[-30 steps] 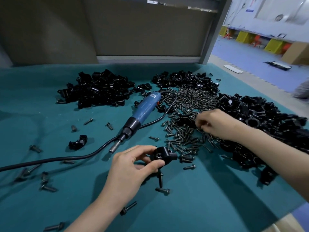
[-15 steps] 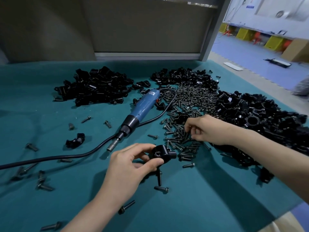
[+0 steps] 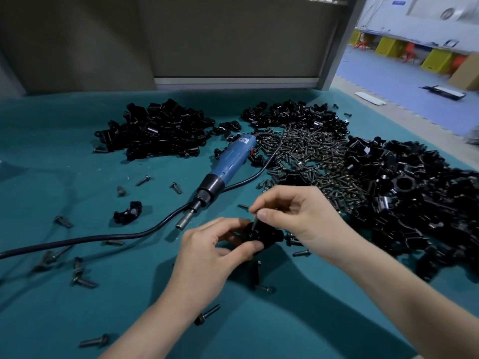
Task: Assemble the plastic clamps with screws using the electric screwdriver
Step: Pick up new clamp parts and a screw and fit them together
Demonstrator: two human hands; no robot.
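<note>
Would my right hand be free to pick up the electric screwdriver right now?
Probably not yet: the right hand pinches a screw at the clamp held by the left hand. The electric screwdriver lies uncovered just beyond, nothing blocking it.

Yellow bins (image 3: 437, 60) stand beyond the teal mat (image 3: 64, 307).
</note>
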